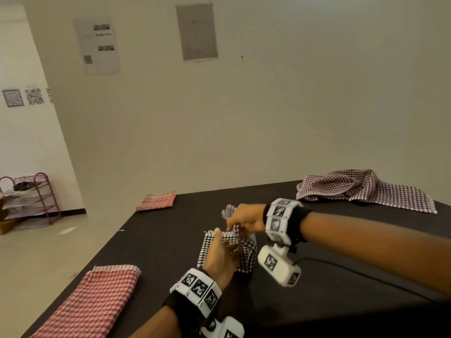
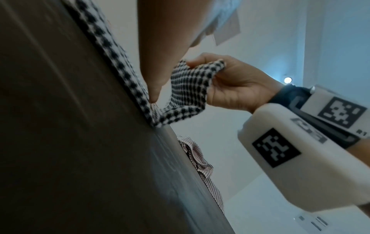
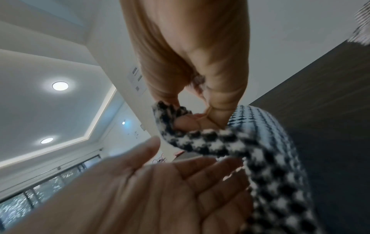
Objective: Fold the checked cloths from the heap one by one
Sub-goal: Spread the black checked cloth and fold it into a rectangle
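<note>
A black-and-white checked cloth (image 1: 246, 254) lies partly folded in the middle of the dark table (image 1: 158, 240). My right hand (image 1: 235, 224) pinches one edge of it and holds that edge lifted above the rest; the right wrist view shows the fingers (image 3: 218, 110) curled on the cloth (image 3: 268, 158). My left hand (image 1: 219, 250) is flat with straight fingers, set against the cloth beside the lifted part. In the left wrist view a left fingertip (image 2: 156, 91) presses the cloth (image 2: 188, 88) onto the table at the crease, while the right hand (image 2: 230, 82) holds the raised flap.
A heap of maroon checked cloths (image 1: 361, 189) sits at the table's back right. A folded red checked cloth (image 1: 92, 303) lies front left, another (image 1: 156, 201) at the far left corner. A black cable (image 1: 341, 267) crosses the table on the right. A red rack (image 1: 31, 198) stands on the floor at left.
</note>
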